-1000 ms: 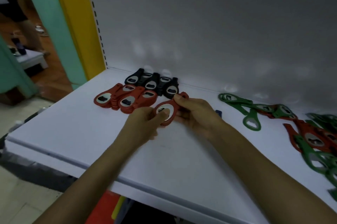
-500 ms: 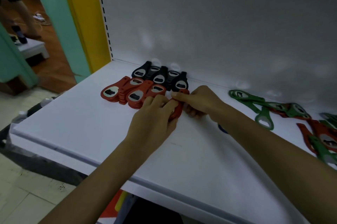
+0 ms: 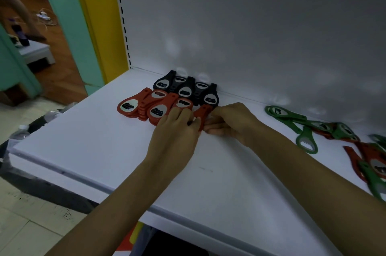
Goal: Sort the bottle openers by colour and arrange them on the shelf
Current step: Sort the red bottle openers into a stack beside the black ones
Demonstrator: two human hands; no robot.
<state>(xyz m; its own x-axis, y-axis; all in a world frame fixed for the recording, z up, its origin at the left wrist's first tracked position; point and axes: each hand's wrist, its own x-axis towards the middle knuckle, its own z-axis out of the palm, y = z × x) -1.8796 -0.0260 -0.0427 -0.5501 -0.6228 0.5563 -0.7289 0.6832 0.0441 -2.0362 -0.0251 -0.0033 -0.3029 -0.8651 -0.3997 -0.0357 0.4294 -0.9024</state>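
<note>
Both hands are meeting low over the flat white shelf board (image 3: 100, 151), and between them a red plastic bottle opener (image 3: 201, 117) is lying close to the surface; whether it is touching the board I cannot tell. The right hand (image 3: 230, 123) is pinching the narrow handle end, thumb on top and fingers curled beneath, while the left hand (image 3: 176, 132) is bending its fingers down over the wide head, which is hiding under them. Just left of the grip, at the left fingertips, a row of red openers with oval metal plates (image 3: 146, 107) is lying side by side, heads and handles alternating. Directly beyond the grip, a row of black plastic openers (image 3: 186, 88) is sitting against the white back panel (image 3: 250, 36). Well to the right of the grip, long green loop-ended openers (image 3: 292, 119) are crossing one another, and farther right a mixed heap of red and green openers (image 3: 367, 164) is running out of view. Any marks on the metal plates are showing too blurred to read
</note>
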